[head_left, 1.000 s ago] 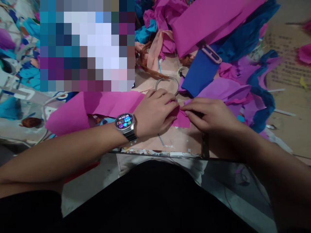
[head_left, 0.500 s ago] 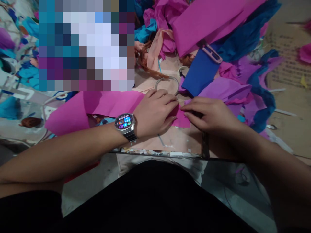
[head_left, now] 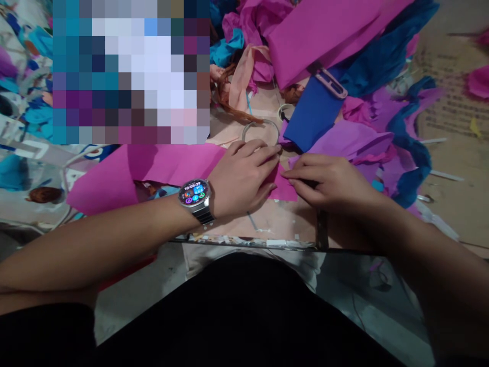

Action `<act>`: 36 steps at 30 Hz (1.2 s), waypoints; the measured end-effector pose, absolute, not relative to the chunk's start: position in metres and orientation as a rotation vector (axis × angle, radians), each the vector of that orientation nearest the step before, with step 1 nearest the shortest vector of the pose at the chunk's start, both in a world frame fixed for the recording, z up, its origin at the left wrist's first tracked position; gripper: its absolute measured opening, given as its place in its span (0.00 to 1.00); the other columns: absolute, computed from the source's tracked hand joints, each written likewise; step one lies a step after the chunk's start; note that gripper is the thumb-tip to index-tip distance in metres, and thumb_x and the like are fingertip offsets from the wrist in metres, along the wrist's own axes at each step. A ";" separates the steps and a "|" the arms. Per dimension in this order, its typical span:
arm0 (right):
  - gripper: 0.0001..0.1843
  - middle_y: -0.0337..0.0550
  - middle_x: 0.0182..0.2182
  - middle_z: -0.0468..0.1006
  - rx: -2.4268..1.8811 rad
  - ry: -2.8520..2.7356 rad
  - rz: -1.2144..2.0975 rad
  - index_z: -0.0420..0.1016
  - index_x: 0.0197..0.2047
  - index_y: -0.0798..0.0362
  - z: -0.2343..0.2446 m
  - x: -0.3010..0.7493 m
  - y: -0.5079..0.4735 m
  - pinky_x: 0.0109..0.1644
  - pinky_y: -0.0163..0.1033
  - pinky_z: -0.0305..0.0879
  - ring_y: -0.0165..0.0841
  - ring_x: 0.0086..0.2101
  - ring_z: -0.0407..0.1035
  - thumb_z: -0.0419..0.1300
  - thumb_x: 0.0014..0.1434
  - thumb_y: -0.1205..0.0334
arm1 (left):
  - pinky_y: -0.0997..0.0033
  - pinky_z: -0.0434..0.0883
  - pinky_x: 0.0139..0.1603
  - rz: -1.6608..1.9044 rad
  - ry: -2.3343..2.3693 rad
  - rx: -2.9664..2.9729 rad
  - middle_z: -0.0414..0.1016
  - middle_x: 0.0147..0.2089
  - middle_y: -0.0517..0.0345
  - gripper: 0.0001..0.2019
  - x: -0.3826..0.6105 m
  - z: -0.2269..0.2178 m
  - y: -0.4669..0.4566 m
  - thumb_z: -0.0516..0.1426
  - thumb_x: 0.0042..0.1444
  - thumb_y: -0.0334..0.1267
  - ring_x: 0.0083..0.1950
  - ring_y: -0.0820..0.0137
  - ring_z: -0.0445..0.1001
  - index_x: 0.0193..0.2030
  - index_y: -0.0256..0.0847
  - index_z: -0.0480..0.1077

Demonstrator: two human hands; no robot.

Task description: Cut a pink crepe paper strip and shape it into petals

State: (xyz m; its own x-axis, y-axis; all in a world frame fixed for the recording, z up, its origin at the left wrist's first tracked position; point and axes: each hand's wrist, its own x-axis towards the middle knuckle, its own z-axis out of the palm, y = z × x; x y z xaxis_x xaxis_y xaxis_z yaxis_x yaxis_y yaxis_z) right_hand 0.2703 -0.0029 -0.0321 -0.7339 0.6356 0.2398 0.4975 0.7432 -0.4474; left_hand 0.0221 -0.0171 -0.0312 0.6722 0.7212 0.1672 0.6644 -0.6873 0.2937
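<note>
On the table (head_left: 288,224) a pink strip (head_left: 168,163) runs sideways beneath the left hand (head_left: 244,178), which lies palm down with fingers stretched out over it. The right hand (head_left: 326,181) touches the strip's end, thumb and forefinger close together; whether they pinch it I cannot tell. A ring (head_left: 277,133) lies by the left fingers, a watch (head_left: 194,192) on that wrist

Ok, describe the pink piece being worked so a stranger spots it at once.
At the worktable, look just beyond the near edge. The pink piece shows between the left hand and the right hand. Unlike the large pink sheet farther back, it touches the right hand.
</note>
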 end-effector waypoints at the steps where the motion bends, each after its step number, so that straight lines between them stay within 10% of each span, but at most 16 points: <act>1: 0.16 0.50 0.43 0.85 -0.860 -2.565 0.502 0.86 0.48 0.53 -0.032 0.270 -0.003 0.52 0.45 0.78 0.40 0.45 0.80 0.56 0.70 0.64 | 0.39 0.63 0.68 0.401 1.126 2.675 0.68 0.72 0.41 0.26 0.022 -0.031 -0.017 0.58 0.65 0.40 0.71 0.44 0.65 0.70 0.39 0.70; 26: 0.21 0.52 0.56 0.80 -0.793 -2.595 0.646 0.86 0.44 0.53 -0.023 0.276 0.001 0.63 0.50 0.74 0.42 0.54 0.77 0.52 0.62 0.76 | 0.39 0.67 0.63 0.387 1.069 2.722 0.81 0.59 0.48 0.18 0.024 -0.028 -0.020 0.57 0.67 0.38 0.68 0.47 0.70 0.61 0.45 0.78; 36: 0.19 0.47 0.45 0.87 -0.790 -2.699 0.534 0.86 0.43 0.53 -0.017 0.279 0.002 0.57 0.48 0.75 0.41 0.47 0.80 0.53 0.61 0.74 | 0.38 0.68 0.64 0.401 1.072 2.729 0.80 0.62 0.47 0.19 0.024 -0.028 -0.020 0.57 0.65 0.36 0.68 0.46 0.70 0.61 0.43 0.77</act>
State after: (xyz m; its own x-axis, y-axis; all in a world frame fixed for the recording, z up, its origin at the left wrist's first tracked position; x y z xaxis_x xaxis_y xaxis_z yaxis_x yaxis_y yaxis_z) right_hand 0.2787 0.0023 -0.0172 -0.8117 0.5620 0.1588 0.4591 0.7822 -0.4212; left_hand 0.0242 -0.0201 -0.0282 0.7031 0.6873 0.1825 0.6382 -0.7231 0.2642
